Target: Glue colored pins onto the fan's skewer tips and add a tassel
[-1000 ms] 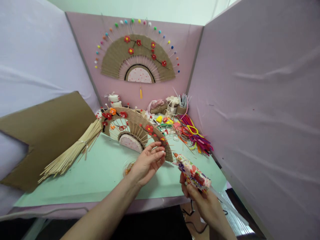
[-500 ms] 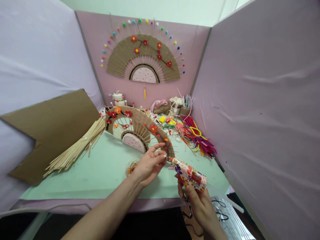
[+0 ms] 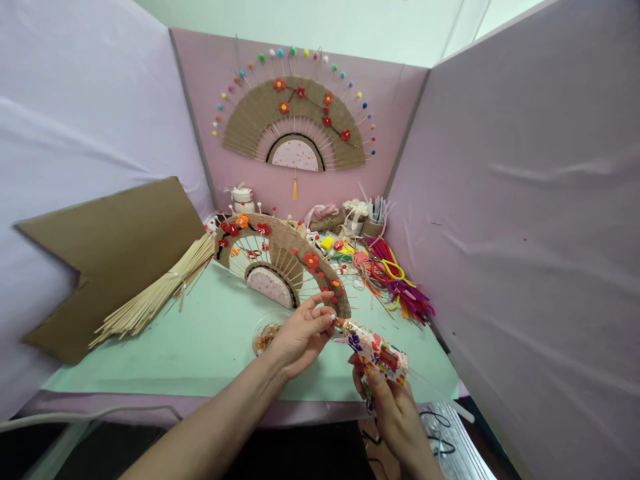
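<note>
My right hand (image 3: pixel 395 403) is wrapped round a flower-patterned hot glue gun (image 3: pixel 377 350), with a clear glue stick (image 3: pixel 463 410) trailing out of its back. The orange nozzle points left, at the fingertips of my left hand (image 3: pixel 307 333). Thumb and forefinger there pinch a small white bead-like piece (image 3: pixel 333 317), too tiny to make out well. Just behind lies a woven brown fan (image 3: pixel 283 237) with red flowers, an orange flower and a dotted half-round centre. My left hand covers part of its right end. Beside my left wrist stands a clear dish of beads (image 3: pixel 265 338).
Left on the table are a bundle of thin sticks (image 3: pixel 160 287) and a cardboard sheet (image 3: pixel 115 260). Pipe cleaners (image 3: pixel 403 280), yellow-handled scissors (image 3: pixel 393 269) and craft scraps lie back right. A finished-looking fan (image 3: pixel 250 120) hangs on the pink back panel (image 3: pixel 200 80).
The glue gun has moved slightly left, its nozzle now at the white piece in my left fingertips. My left hand has barely moved. The whole view has shifted a little.
</note>
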Demonstrator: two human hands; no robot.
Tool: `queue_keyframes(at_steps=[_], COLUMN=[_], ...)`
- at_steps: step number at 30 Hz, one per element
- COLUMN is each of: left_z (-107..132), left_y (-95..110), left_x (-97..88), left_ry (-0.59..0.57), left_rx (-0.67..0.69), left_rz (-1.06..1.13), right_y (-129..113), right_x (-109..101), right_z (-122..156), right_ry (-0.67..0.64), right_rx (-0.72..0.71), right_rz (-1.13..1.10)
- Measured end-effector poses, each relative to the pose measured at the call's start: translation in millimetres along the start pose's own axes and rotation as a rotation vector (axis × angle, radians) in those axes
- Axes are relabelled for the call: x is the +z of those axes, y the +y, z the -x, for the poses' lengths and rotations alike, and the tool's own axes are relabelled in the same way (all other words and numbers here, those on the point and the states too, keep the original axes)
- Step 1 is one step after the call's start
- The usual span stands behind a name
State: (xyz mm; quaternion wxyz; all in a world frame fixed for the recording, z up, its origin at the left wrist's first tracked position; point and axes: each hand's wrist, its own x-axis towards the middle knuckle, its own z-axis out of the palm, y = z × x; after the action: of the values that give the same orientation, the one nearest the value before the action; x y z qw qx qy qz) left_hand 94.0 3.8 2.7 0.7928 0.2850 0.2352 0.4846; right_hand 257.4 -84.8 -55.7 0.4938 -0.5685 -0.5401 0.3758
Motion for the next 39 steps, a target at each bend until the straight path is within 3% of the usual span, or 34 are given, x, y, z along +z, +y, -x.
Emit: queue_keyframes(at_steps=[20,39], left_z=[0.9,0.5], left_y=[0.0,-1.1], left_x=[-0.2,-2.0], left_ry=[-0.006,-0.013], left_rx=[-0.002,-0.009], left_rz=[0.008,0.017], right_y=[-17.5,-18.9], right_x=[2.9,3.5], right_z=[-2.6,-2.6], right_ry=[0.037,0.039], right_rx=[-0.053,-0.068], right_rz=[0.051,0.06])
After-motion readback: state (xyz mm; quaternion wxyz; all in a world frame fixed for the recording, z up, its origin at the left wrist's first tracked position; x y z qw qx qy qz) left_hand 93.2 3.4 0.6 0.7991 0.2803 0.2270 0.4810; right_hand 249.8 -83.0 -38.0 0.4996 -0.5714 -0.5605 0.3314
